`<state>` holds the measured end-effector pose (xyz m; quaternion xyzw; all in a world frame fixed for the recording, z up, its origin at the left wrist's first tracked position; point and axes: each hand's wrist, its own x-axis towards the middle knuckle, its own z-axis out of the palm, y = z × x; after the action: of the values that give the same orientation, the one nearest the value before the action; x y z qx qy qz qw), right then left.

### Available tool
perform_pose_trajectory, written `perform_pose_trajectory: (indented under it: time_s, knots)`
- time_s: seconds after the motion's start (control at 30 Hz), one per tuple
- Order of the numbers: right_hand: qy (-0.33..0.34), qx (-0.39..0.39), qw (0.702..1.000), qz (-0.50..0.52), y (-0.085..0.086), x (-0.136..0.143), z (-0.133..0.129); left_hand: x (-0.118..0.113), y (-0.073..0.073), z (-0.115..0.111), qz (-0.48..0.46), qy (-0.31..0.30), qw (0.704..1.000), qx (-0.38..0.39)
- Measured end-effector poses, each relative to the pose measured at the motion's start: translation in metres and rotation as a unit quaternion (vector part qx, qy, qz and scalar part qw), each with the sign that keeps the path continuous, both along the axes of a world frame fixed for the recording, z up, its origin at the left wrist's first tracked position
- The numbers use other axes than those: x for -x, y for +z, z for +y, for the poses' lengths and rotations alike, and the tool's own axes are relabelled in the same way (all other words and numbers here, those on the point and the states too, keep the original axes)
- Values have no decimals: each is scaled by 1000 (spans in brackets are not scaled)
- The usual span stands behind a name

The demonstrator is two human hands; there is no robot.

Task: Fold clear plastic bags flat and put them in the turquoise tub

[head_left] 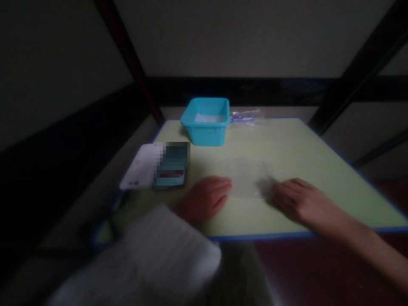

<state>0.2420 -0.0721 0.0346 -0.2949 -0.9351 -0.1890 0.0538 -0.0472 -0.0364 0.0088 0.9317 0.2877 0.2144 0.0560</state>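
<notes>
A clear plastic sheet or bag [242, 176] lies flat on the pale green table, its outline faint. At its left edge rests my left hand [208, 197], fingers stretched out to the right and lying on or just beside the plastic. My right hand [295, 199] is closed at the right edge, where the plastic looks bunched and smeared by motion beside the fingertips. The right fingertips are partly blurred. A light grey sleeve [168, 250] covers my left forearm.
A turquoise plastic basket [207, 134] with something white inside stands at the back. Crumpled clear plastic [247, 117] lies right of it. On the left are a white card or sheet [140, 168] and a dark, pixelated flat item [172, 165]. Blue trim edges the table [318, 157].
</notes>
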Motion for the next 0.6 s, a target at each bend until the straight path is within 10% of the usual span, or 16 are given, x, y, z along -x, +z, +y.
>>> perform_pose_trajectory:
  time_s: [0.6]
  knots:
    - [-58,169,959,220,-5,-7,9,1,2,0,-3,7,1000,16]
